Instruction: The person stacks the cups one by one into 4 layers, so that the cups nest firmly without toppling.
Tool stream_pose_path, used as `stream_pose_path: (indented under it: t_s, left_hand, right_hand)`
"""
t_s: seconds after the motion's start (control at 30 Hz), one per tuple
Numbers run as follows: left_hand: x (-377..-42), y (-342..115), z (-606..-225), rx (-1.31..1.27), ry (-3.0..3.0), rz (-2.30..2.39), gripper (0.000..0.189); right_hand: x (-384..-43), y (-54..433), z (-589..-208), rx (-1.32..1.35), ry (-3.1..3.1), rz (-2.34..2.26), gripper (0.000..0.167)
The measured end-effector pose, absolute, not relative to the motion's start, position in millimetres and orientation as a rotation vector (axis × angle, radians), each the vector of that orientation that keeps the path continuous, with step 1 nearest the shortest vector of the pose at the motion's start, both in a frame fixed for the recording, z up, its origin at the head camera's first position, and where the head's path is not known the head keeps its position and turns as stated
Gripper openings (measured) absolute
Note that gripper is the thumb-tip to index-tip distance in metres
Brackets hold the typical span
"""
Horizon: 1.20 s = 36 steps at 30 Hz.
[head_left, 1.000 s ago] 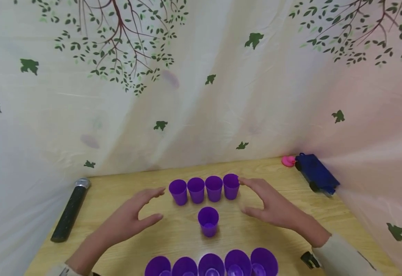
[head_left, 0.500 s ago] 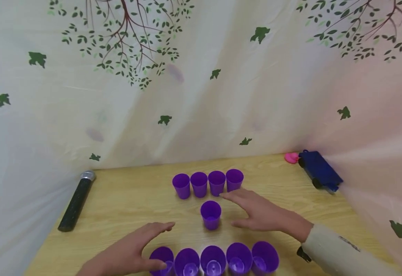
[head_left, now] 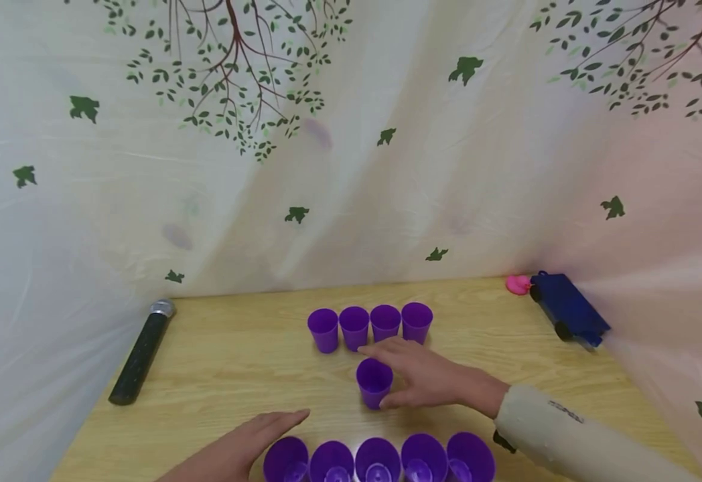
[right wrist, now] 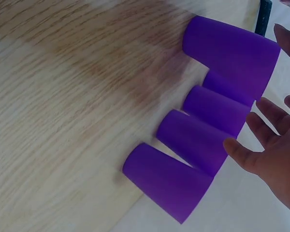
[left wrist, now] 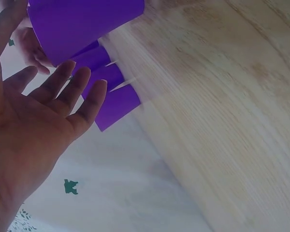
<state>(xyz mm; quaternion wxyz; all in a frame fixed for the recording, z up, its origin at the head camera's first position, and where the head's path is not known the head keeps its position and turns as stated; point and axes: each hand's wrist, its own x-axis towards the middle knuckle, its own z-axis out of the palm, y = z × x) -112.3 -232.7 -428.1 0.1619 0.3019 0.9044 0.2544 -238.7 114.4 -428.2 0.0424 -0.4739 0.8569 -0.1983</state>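
Note:
My right hand (head_left: 429,375) reaches around a lone purple cup (head_left: 374,388) in the middle of the table, fingers extended behind it and thumb at its near right side. In the right wrist view that cup (right wrist: 232,53) lies between the thumb and the fingers, which are not curled on it. Beyond stands a row of several purple cups (head_left: 385,323). My left hand (head_left: 242,445) hovers, fingers extended, by the left end of a nearer row of several purple cups (head_left: 378,462). The left wrist view shows its spread fingers (left wrist: 89,104) in front of purple cups.
A black microphone (head_left: 143,355) lies at the table's left side. At the back right are a blue toy vehicle (head_left: 570,308) and a small pink toy (head_left: 518,284). A printed cloth (head_left: 351,174) hangs behind the wooden table (head_left: 236,361).
My right hand has moved left and nearer, from the back row's right end to the lone cup. My left hand has come down toward the front row. The view has shifted slightly.

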Motion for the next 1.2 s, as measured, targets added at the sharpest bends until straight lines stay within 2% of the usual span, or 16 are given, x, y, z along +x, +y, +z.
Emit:
stream_pose_path:
  t_s: [0.83,1.2]
  left_hand:
    - [-113.1,-230.2,-430.3,0.901,2.576,0.608,0.084]
    - [-116.3,-232.2,-434.5,1.027,2.644,0.571,0.085]
  right_hand:
    - [-240.1,105.3,-432.4,-1.397,2.616,-0.578,0.084]
    - [-241.1,105.8,-433.9,-1.427,2.613,-0.598,0.084]
